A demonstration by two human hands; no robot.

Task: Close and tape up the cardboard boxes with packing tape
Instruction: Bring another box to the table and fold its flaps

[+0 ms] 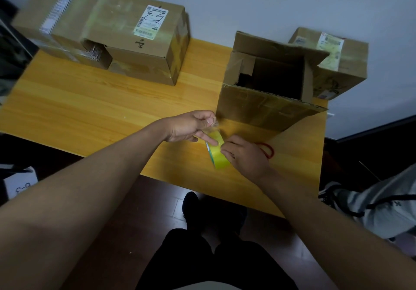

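Note:
A yellowish roll of packing tape (217, 152) hangs above the near part of the wooden table (90, 109). My right hand (243, 154) grips the roll from the right. My left hand (193, 127) pinches the loose clear tape end just above the roll. Right behind the hands stands an open cardboard box (270, 96), its flaps up and its near flap leaning toward me. A closed, taped box (139, 41) with a shipping label sits at the back left, and a smaller labelled box (337, 64) at the back right.
Another cardboard box (60, 21) lies at the far left against the taped one. A white wall runs behind the table. Dark floor and my legs are below the table's near edge. Grey clothing and a shoe (371, 204) lie at the right.

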